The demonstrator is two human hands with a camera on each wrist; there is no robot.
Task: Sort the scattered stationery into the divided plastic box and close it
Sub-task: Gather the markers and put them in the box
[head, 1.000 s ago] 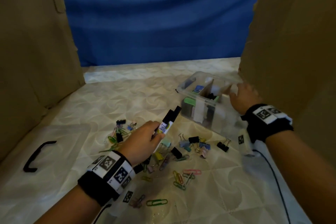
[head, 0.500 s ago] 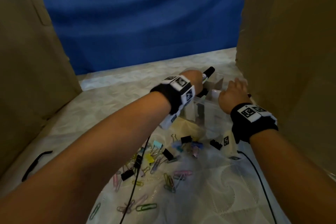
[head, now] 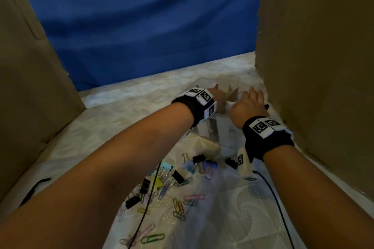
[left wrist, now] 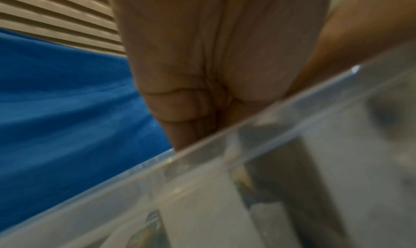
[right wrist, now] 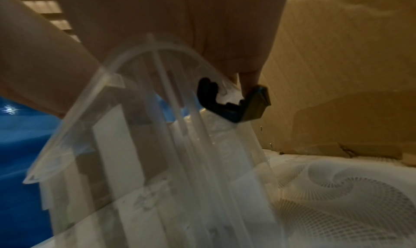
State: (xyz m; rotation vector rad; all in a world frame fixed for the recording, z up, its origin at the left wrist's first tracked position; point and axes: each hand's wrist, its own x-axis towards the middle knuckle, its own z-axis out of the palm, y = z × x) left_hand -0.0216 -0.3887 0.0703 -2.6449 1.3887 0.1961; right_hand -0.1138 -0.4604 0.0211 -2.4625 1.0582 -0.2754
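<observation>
The clear divided plastic box stands at the far right by a cardboard wall. My left hand reaches down into it from above. In the left wrist view the palm shows, but the fingers drop behind the box rim, and no marker is visible. My right hand grips the box's right end, with one fingertip on the black latch. Black and pastel binder clips and coloured paper clips lie scattered on the cloth in front of the box.
Cardboard walls rise at the left and close on the right, with a blue backdrop behind. A black handle of the clear lid lies at the far left. Wrist cables trail over the clips.
My left hand carried the black-capped marker from the clip pile up to the box and has now dipped into it; the marker is out of sight. The right hand stayed on the box.
</observation>
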